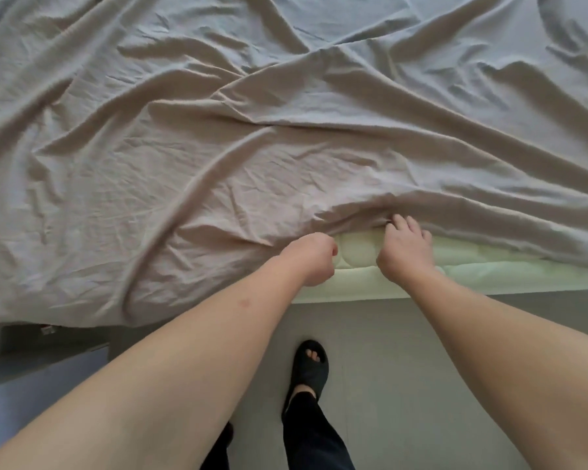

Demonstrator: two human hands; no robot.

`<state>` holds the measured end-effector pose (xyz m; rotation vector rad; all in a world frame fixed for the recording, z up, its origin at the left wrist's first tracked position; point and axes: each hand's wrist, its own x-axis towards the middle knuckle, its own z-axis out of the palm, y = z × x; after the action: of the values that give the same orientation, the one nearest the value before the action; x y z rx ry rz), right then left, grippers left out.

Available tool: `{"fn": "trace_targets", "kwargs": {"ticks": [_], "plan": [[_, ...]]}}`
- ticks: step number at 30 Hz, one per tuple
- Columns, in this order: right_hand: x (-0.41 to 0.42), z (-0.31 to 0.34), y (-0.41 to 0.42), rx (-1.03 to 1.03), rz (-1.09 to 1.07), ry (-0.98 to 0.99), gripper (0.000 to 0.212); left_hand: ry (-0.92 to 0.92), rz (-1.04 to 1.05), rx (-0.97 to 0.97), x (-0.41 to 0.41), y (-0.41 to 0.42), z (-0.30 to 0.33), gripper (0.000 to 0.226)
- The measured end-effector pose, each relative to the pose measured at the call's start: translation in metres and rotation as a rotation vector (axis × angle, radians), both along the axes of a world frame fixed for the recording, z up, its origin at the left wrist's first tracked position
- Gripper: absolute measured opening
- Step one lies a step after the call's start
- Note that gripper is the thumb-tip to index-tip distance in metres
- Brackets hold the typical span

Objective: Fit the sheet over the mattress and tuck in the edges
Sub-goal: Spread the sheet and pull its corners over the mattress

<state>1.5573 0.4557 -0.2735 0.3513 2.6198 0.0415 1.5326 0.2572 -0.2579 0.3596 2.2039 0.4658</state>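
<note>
**Sheet draped, near edge only part-way over — tucking not started**

Status from the head view:

- Grey sheet (218,147) lies spread over the top of the mattress (489,273), heavily wrinkled, with long folds running diagonally across the bed. Not pulled flat anywhere in view.
- Near edge, left part: sheet hangs over the mattress side and covers it down to the lower edge. Whether it's tucked under there, can't tell.
- Near edge, right part: the sheet hem sits up on the top surface, short of the edge. A pale quilted strip of mattress top and its side wall are bare from between the hands to the right edge of view.
- Left hand (314,261): fingers curled into a fist, gripping the sheet hem right where the covered part ends.
- Right hand (406,247): palm down on the bare mattress strip, fingertips curled onto the hem and pinching a bunch of fabric. Hands are near each other, with bare mattress between them.
- The person stands on the floor (387,351) at the near side; one foot in a black slipper (308,362).

Judgement: early-to-mid stage. Done: sheet laid across the bed. Left: pull the hem down over the exposed near edge, smooth out the folds, tuck the edges. Corners and the far side are out of view, so their state is unknown.
</note>
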Motion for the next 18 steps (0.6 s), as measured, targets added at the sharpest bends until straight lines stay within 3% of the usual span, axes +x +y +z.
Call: {"fn": "trace_targets", "kwargs": {"ticks": [3,5,8,10,12,15,17,18], "plan": [[-0.006,-0.006,0.033,-0.138,0.069,0.16,0.032,0.177,-0.018,-0.071,-0.006,0.031,-0.004,0.045],[-0.009,0.004,0.045,-0.278,-0.015,0.245,0.016,0.3,0.019,-0.139,-0.009,0.044,-0.005,0.055],[-0.013,0.019,0.055,-0.49,-0.122,0.183,0.013,0.388,-0.038,-0.289,-0.015,0.052,-0.006,0.067],[-0.018,0.027,0.065,-0.549,-0.166,0.112,0.015,0.441,-0.122,-0.35,-0.021,0.056,-0.008,0.055],[-0.023,0.031,0.071,-0.497,-0.187,0.18,0.017,0.399,-0.137,-0.291,-0.031,0.056,-0.005,0.026],[-0.021,0.03,0.081,-0.256,-0.149,0.431,0.031,0.188,0.197,-0.052,-0.054,0.061,0.003,0.011],[-0.014,0.024,0.08,-0.309,-0.056,0.437,0.021,0.14,0.47,0.014,-0.071,0.058,0.005,0.011],[-0.009,0.019,0.077,-0.364,-0.014,0.352,0.014,0.226,0.499,-0.058,-0.076,0.054,0.005,0.022]]}}
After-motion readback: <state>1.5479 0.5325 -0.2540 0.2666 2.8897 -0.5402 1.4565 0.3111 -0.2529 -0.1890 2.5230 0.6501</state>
